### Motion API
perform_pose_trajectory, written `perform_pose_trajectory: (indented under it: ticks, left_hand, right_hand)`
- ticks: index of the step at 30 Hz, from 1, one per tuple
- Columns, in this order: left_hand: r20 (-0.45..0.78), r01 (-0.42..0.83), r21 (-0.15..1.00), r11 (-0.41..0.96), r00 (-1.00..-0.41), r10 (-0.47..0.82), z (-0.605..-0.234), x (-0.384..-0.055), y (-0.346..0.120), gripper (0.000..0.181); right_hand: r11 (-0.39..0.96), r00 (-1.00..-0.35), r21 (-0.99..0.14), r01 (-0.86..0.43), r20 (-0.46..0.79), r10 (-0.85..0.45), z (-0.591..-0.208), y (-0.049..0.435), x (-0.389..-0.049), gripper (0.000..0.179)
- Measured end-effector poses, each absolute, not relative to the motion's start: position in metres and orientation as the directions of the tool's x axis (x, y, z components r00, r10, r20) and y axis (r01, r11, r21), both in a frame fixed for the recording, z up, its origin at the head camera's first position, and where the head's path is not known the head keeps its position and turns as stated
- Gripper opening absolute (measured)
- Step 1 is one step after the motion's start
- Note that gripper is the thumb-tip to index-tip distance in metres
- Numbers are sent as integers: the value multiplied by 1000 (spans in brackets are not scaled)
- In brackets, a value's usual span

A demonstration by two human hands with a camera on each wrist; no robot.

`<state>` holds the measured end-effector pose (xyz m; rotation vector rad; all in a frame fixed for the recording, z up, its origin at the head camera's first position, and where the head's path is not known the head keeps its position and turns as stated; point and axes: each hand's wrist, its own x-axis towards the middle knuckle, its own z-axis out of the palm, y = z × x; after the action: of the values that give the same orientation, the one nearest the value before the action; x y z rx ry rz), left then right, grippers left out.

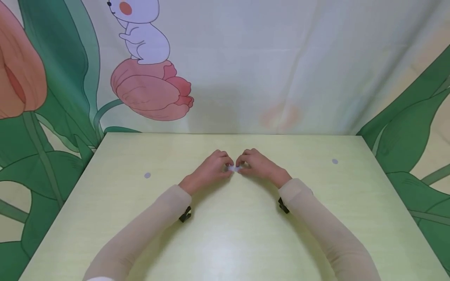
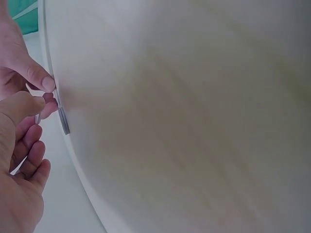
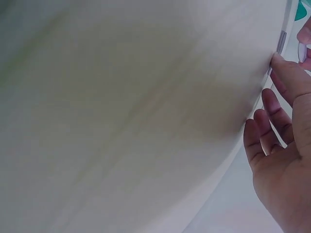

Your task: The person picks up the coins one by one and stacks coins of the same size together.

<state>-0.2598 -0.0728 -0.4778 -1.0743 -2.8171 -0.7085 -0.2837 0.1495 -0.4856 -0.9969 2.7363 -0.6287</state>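
Both hands meet near the table's far middle. My left hand (image 1: pixel 213 167) pinches a small white disc-like piece (image 2: pixel 38 118) between thumb and fingers; in the right wrist view the same white piece shows edge-on. My right hand (image 1: pixel 258 164) pinches a small thin pale piece (image 3: pixel 270 71) low at the table surface, mostly hidden by thumb and finger. Beside its fingertips a flat grey patch (image 3: pixel 281 41) lies on the table, seen edge-on. In the head view the fingertips of both hands almost touch, with pale bits between them.
The pale yellow table (image 1: pixel 225 230) carries a round grey dot (image 1: pixel 147 175) at left and another grey dot (image 1: pixel 334 161) at right. Behind its far edge hangs a printed curtain (image 1: pixel 246 70) with flowers and a white animal. Dark wrist bands show under both sleeves.
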Motion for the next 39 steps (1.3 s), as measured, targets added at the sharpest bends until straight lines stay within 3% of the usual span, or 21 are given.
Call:
perform_pose_trajectory:
  ticks: [26,39]
  left_hand:
    - [150,635,415,651,-754,640,-481,-270,-57,20]
    - [127,605,402,687,-780,612,-482,-272,-54,14]
  right_hand:
    - [727,-798,-442,-526,-38,-601,-492,148,-292,23]
    - [754,-815,-414,-510,-48,-578,-489,147,-289,20]
